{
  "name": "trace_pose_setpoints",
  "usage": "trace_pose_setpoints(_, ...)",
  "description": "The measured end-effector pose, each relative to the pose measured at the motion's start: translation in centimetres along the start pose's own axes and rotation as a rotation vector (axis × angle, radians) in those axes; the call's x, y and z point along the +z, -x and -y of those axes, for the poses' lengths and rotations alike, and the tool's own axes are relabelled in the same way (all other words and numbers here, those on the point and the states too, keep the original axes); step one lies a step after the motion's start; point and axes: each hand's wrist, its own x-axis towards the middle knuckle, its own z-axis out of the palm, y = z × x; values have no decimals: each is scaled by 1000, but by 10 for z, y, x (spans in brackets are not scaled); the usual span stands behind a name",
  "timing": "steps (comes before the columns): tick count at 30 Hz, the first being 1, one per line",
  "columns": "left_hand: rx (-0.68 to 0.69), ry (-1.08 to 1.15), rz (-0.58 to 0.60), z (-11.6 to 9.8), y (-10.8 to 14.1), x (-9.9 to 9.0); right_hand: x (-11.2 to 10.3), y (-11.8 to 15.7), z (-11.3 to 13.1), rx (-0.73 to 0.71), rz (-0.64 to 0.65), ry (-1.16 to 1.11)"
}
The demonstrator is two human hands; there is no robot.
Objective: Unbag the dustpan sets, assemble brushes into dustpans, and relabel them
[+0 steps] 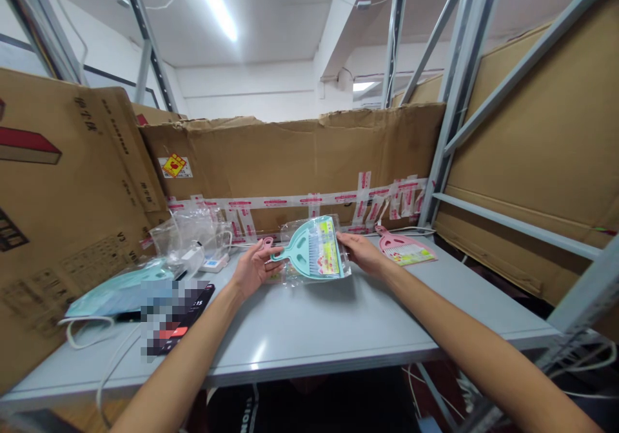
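A mint-green plastic dustpan (309,252) in a clear plastic bag (290,233) is held just above the grey table (300,330), with a colourful paper label on its right half. My left hand (251,266) grips the bag near the dustpan's handle, beside a pink handle loop (267,242). My right hand (360,252) holds the bag's right edge. Right of that hand, a bagged pink dustpan (403,247) lies flat on the table.
Left of my left arm lie crumpled clear bags (188,236), a white box, a bagged mint-green item (120,293), a white cable (82,337) and a partly blurred phone (178,317). Taped cardboard (290,168) stands behind the table, with metal shelf uprights (454,97) to the right.
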Motion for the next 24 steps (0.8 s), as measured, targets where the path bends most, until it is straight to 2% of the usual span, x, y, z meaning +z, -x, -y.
trace_pose_setpoints(12, 47, -24, -42, -4, -1, -4, -15, -2, 9, -78, -112, 99)
trace_pose_setpoints(15, 49, -42, -49, -4, 0, -2, -13, -1, 8, -8, -71, 41)
trace_pose_setpoints(19, 52, -50, -48, -3, 1, 0, -8, 2, 5, 92, 47, -42)
trace_pose_setpoints(24, 50, -58, -39, -1, 0, -1, -4, 4, -1, 89, 113, -25)
